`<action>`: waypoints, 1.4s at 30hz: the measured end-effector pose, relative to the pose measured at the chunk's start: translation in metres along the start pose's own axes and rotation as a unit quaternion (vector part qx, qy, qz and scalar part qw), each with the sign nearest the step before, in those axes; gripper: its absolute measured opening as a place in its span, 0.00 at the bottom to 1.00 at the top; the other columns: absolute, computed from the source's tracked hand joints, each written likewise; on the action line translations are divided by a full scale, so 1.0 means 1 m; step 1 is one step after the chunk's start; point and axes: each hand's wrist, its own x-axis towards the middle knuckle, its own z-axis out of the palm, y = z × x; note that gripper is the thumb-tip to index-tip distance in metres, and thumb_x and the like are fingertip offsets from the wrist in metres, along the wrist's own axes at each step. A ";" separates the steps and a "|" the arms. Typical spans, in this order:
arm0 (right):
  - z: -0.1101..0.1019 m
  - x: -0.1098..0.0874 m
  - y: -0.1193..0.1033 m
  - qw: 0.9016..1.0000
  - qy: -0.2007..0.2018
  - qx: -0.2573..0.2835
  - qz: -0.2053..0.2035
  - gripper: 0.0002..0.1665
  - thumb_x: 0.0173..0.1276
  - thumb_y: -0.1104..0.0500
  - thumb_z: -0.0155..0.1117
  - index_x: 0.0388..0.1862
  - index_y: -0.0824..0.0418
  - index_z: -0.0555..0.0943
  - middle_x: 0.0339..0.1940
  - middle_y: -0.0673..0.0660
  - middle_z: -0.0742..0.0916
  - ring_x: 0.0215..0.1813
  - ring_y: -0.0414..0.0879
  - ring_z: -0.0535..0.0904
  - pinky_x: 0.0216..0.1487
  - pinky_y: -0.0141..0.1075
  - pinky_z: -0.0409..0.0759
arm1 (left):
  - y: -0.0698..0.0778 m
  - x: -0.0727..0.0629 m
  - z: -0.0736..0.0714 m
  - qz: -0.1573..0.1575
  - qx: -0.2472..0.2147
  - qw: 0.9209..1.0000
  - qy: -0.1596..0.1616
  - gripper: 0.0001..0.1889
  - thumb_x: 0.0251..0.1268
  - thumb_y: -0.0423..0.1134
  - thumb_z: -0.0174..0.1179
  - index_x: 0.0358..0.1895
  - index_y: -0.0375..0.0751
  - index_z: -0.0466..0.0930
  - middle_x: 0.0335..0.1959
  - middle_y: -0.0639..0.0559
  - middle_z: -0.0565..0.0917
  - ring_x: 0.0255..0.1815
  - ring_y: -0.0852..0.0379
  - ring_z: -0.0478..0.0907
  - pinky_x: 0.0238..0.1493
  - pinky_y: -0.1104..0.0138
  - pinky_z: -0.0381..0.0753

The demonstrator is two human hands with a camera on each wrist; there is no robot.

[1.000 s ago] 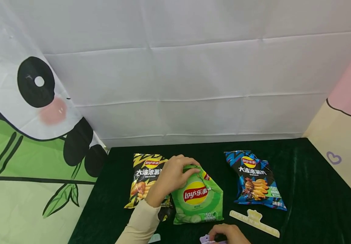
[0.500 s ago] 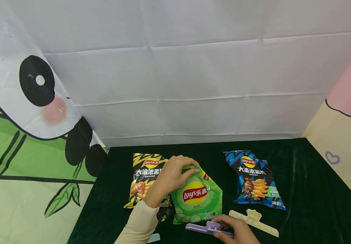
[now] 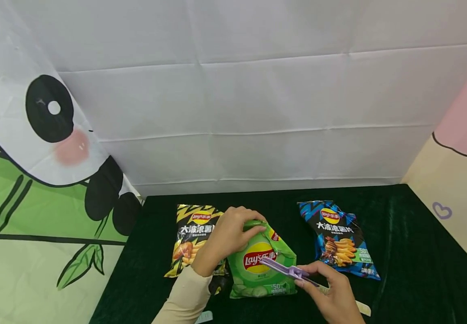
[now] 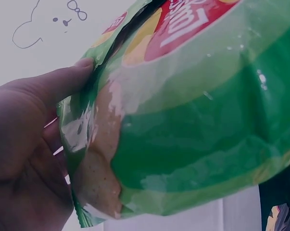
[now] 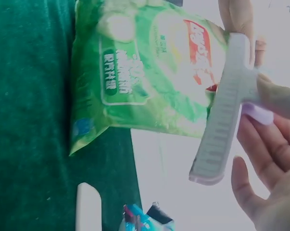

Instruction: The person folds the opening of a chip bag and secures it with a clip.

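Note:
My left hand (image 3: 233, 231) grips the folded top of a green Lay's chip bag (image 3: 263, 270), thumb in front and fingers behind. In the left wrist view the thumb presses on the bag's (image 4: 193, 110) top edge. My right hand (image 3: 332, 288) pinches a purple bag clip (image 3: 283, 268) by its handle, in front of the green bag's lower right. The right wrist view shows the clip's (image 5: 221, 115) long ridged bar, with thumb and fingers on its handle tabs.
A black and yellow chip bag (image 3: 188, 229) lies left, partly behind the left arm. A blue chip bag (image 3: 338, 243) lies right. A cream clip (image 3: 364, 308) is mostly hidden by the right hand. A pale clip end (image 3: 205, 317) shows by the left sleeve. Dark green cloth (image 3: 403, 252) covers the table.
My right hand has lifted the purple clip from the table's front edge, up and across the green bag's front, tilting it. The left hand keeps its grip in place.

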 end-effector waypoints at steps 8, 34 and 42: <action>-0.001 0.013 -0.011 0.992 0.126 0.009 -0.027 0.11 0.62 0.64 0.74 0.39 0.50 0.86 0.43 0.49 0.92 0.38 0.37 0.86 0.40 0.32 0.86 | 0.003 0.001 0.000 -0.006 -0.015 1.000 0.001 0.09 0.65 0.47 0.68 0.46 0.55 0.86 0.38 0.59 0.89 0.34 0.64 0.75 0.46 0.66 0.75; 0.013 0.054 0.000 0.991 0.048 0.105 -0.065 0.07 0.66 0.62 0.71 0.43 0.58 0.85 0.43 0.57 0.90 0.42 0.39 0.84 0.42 0.35 0.86 | -0.007 -0.015 -0.012 0.043 -0.148 0.988 0.019 0.11 0.70 0.33 0.63 0.52 0.47 0.77 0.42 0.56 0.82 0.45 0.62 0.79 0.51 0.69 0.82; 0.009 0.054 0.000 0.994 0.046 0.092 -0.048 0.08 0.67 0.61 0.71 0.44 0.57 0.86 0.43 0.55 0.89 0.42 0.40 0.84 0.47 0.34 0.83 | -0.005 -0.012 -0.007 0.034 -0.163 0.985 0.044 0.08 0.69 0.33 0.63 0.47 0.46 0.78 0.41 0.53 0.84 0.43 0.61 0.81 0.48 0.67 0.84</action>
